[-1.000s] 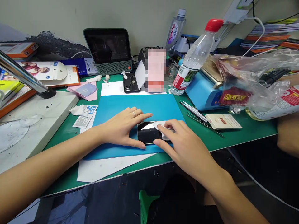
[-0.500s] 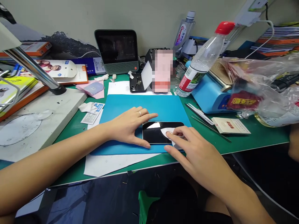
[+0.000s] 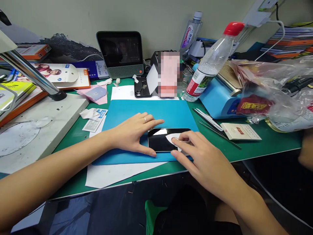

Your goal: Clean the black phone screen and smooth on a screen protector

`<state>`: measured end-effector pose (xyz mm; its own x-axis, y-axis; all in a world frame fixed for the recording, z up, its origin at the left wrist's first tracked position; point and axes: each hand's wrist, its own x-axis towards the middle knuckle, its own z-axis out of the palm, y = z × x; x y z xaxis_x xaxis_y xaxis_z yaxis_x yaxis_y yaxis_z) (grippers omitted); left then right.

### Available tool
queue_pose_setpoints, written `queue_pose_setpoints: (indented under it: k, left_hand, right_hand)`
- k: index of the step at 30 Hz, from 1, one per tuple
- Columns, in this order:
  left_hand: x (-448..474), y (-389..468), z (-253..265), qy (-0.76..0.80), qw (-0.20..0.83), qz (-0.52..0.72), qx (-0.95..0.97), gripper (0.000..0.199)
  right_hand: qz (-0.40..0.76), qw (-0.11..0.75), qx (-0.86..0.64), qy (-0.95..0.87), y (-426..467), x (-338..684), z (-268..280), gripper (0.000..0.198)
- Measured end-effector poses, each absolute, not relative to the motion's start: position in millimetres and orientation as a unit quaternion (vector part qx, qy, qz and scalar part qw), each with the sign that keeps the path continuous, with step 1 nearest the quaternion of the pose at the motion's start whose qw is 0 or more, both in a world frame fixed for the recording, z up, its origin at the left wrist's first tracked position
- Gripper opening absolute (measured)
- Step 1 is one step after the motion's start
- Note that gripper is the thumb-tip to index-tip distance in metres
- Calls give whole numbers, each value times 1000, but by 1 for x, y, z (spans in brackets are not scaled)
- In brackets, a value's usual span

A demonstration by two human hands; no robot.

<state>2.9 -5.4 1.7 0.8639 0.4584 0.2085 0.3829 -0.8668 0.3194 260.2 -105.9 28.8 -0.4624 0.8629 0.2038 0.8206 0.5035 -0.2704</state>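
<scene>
A phone (image 3: 158, 143) with a glossy black screen lies face up on a blue mat (image 3: 151, 111). My left hand (image 3: 133, 133) rests at its left end, thumb and index finger spread around the edges, a ring on one finger. In my right hand (image 3: 199, 151) is a white wipe (image 3: 172, 138), pressed under the fingertips onto the right half of the screen. The fingers hide the phone's right end and much of the wipe.
Tweezers (image 3: 217, 133) and a small white box (image 3: 241, 131) lie right of the mat. A red-capped bottle (image 3: 205, 71) stands behind, beside a blue machine (image 3: 215, 101). Torn sachets (image 3: 94, 120) lie left, near a lamp (image 3: 41, 71). Another person's arm (image 3: 306, 147) shows at the right edge.
My right hand and the wipe have shifted very slightly left on the screen. The whole view has moved a little; my left hand keeps its place at the phone.
</scene>
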Motion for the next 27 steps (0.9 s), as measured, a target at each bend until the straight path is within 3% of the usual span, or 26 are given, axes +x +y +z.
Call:
queue_pose_setpoints:
  k: [6,11,15,27]
  left_hand:
    - [2,-5,3,216,145,141,955,101]
    - [0,-4,4,218,152,159,951,102]
    - [-1,-3,6,216,217,181,935,108]
    - [0,-4,7,231,238,165,929,106]
  right_hand:
    - [46,167,-479,-861,-88,248,19,28]
    - [70,266,-457,-846,-76,254,15,23]
    - [54,325,-483,-811,-46,254,26,25]
    - [85,250,-447,-855,-63,225,13,22]
